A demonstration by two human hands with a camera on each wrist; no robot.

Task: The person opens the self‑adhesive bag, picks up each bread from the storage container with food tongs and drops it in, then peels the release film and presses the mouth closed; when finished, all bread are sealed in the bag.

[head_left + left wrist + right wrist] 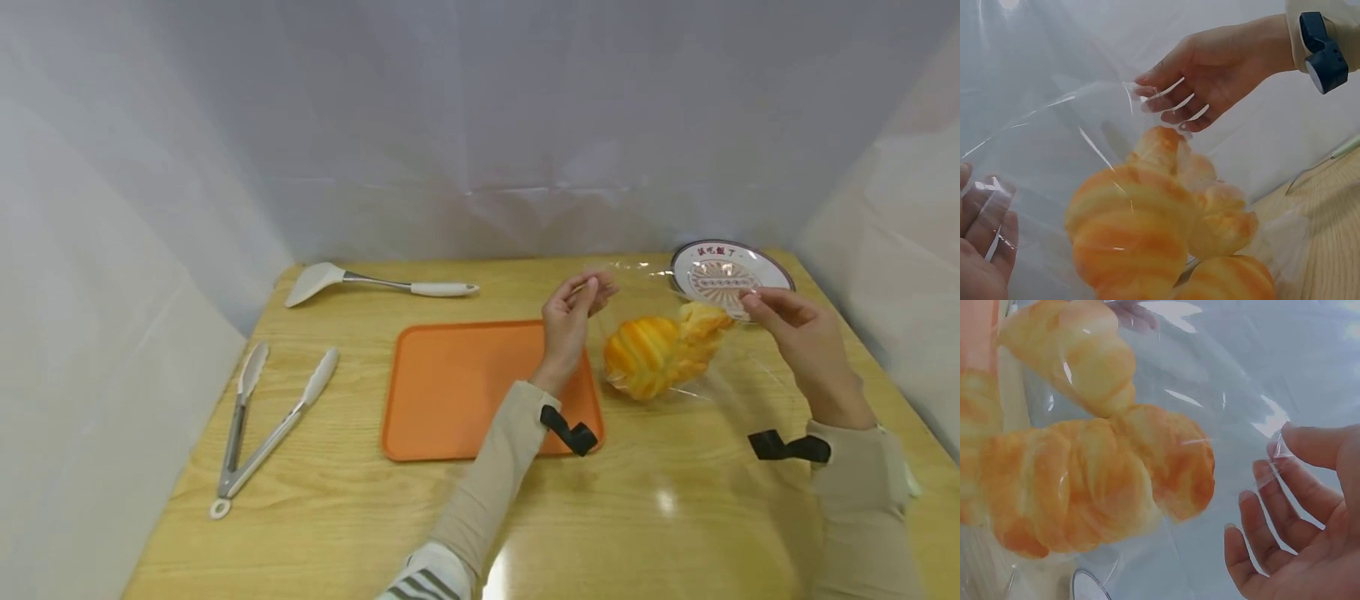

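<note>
A clear plastic bag (705, 387) hangs between my two hands over the right side of the table. Several golden bread rolls (637, 358) sit low inside it, their ridged, twisted shapes showing through the film in both wrist views. My left hand (567, 325) holds the bag's upper left edge, thumb and forefinger together. Across from it, my right hand (1310, 519) pinches a corner of the film between thumb and forefinger, its other fingers loosely bent. The bag's rim arcs between the hands in the left wrist view.
An orange tray (465, 392) lies left of the bag, partly behind my left arm. Open tongs (258, 450) and a white spatula (442, 289) rest further left. A patterned plate (772, 271) stands at the back right. White sheeting (480, 125) encloses the table's back and sides.
</note>
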